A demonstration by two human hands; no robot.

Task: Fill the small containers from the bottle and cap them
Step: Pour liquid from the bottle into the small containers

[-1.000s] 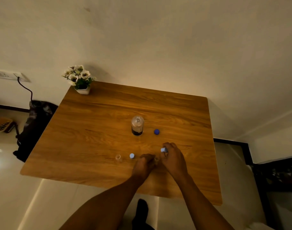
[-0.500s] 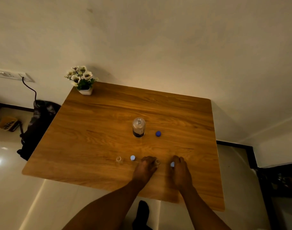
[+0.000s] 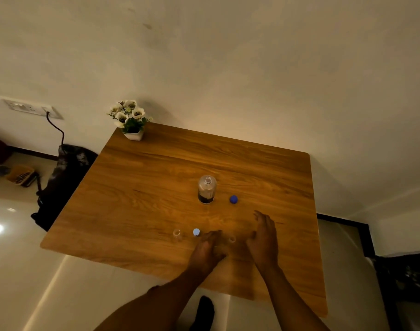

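Clear vial (image 3: 232,239) btwn hands: left hand (image 3: 207,250) curled, right hand (image 3: 264,237) spread.

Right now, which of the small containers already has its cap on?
The middle vial, with a pale blue cap, beside the left hand. The vial left of it and the vial between the hands stand open.

Two bare hands and forearms, no sleeves

The left hand (image 3: 207,250) and right hand (image 3: 264,237) carry no gloves, rings or bands that the dim light lets one make out; both wrists are uncovered, and the forearms behind them run bare to the lower frame edge; below the left hand, between the forearms, a dark foot (image 3: 204,311) shows, sock or shoe unclear.
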